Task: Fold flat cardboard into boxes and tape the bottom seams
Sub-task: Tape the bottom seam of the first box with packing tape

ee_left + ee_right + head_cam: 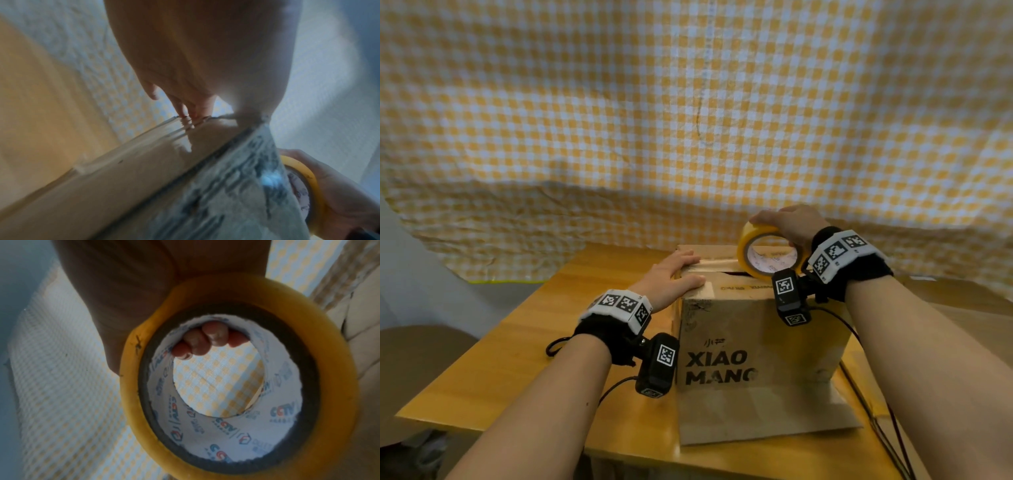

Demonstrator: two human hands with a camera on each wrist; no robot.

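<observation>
A brown cardboard box [756,342] printed "XIAO MANG" stands on the wooden table [517,359]. Its upper flaps are folded shut. A strip of clear tape [714,265] runs along the seam from the left edge toward the roll. My left hand [674,274] lies flat, fingers straight, pressing on the box's top left corner. My right hand [791,226] grips a yellow tape roll [770,255] that stands on edge on the box top. In the right wrist view my fingertips [207,339] curl into the tape roll [236,378] core. The left wrist view shows the box [154,186] edge and the tape roll [304,186].
A yellow and white checked cloth [688,120] hangs behind the table and drapes onto its far edge. Dark cables [876,411] trail along the table's right side. A lower box flap [774,418] splays out toward me on the table.
</observation>
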